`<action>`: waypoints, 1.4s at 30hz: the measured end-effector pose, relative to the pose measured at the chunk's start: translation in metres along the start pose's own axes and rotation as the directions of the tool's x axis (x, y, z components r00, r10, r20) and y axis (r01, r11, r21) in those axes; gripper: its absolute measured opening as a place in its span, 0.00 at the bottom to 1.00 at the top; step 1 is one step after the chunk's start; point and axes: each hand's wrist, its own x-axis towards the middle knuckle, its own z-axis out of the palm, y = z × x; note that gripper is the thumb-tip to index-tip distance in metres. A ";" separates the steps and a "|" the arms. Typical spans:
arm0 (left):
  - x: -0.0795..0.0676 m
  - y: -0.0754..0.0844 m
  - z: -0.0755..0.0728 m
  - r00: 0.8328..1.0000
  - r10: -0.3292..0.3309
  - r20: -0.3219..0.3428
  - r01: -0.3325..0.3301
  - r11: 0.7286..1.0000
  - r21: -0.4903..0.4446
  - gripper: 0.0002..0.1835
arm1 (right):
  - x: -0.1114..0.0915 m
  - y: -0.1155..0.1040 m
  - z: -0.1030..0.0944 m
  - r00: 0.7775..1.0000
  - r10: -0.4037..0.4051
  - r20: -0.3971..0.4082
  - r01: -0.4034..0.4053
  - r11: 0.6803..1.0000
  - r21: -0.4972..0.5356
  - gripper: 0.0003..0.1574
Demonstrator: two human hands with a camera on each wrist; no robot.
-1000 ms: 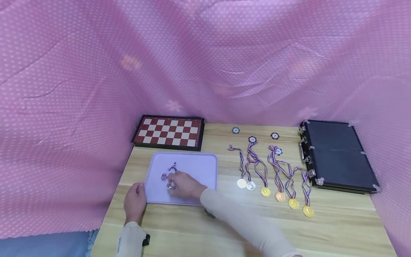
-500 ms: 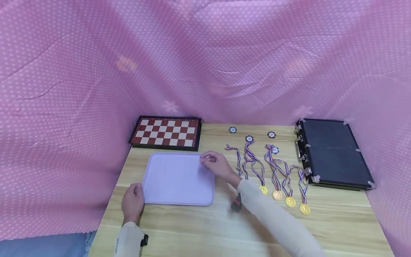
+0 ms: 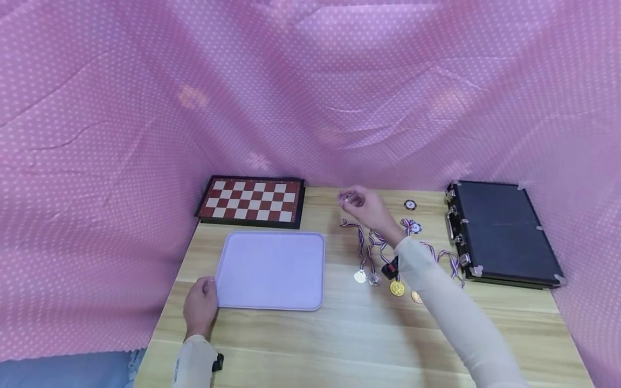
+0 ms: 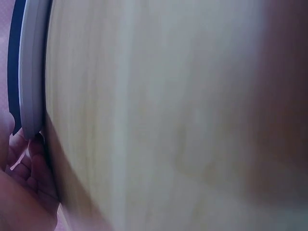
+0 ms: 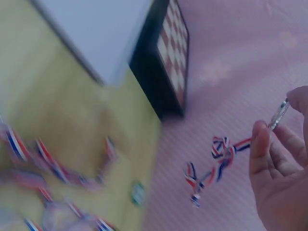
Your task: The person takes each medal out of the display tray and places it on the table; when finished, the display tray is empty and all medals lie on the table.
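In the head view my right hand (image 3: 371, 209) is raised over the back of the table. It pinches a silver medal (image 5: 279, 114), seen edge-on in the right wrist view, whose knotted striped ribbon (image 5: 224, 151) trails beside the fingers. My left hand (image 3: 200, 306) is at the left edge of the lilac tray (image 3: 271, 269), and in the left wrist view its thumb and fingers grip the tray rim (image 4: 32, 96). Below the right hand lie medals on ribbons, including two silver-coloured ones (image 3: 360, 276) and a gold one (image 3: 397, 288); the right arm hides others.
A chessboard (image 3: 252, 200) stands behind the tray. At the right is a black latched case (image 3: 504, 231). Poker chips lie at the back, one (image 3: 409, 205) right of the hand and another (image 3: 415, 227) by a ribbon. A pink dotted curtain (image 3: 315, 108) surrounds the table.
My right hand has lifted the silver medal and its ribbon off the tray and carried it right and back, over the medals toward the chips. The left hand has stayed at the tray edge.
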 end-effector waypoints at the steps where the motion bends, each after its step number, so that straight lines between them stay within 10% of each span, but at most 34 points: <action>1: 0.000 0.000 0.000 1.000 -0.005 0.003 0.005 1.000 0.000 0.30 | 0.002 0.000 -0.005 0.999 -0.035 -0.010 0.035 0.998 -0.059 0.21; 9: 0.002 0.001 0.001 1.000 -0.010 0.021 0.010 1.000 -0.002 0.30 | -0.022 0.033 0.022 0.980 -0.044 0.193 0.120 0.907 -0.404 0.24; 17: 0.004 0.003 0.001 1.000 -0.002 -0.001 0.002 1.000 -0.005 0.31 | -0.058 0.065 0.065 0.946 -0.012 0.324 0.185 0.841 -0.509 0.20; 32: 0.006 0.006 -0.001 1.000 0.010 -0.020 -0.009 1.000 0.011 0.29 | -0.083 0.078 0.084 0.903 -0.230 0.362 0.411 0.707 -0.576 0.14; 42: 0.004 0.000 0.003 1.000 -0.007 0.017 0.007 1.000 -0.002 0.31 | -0.091 0.082 0.088 0.929 -0.149 0.340 0.328 0.756 -0.567 0.18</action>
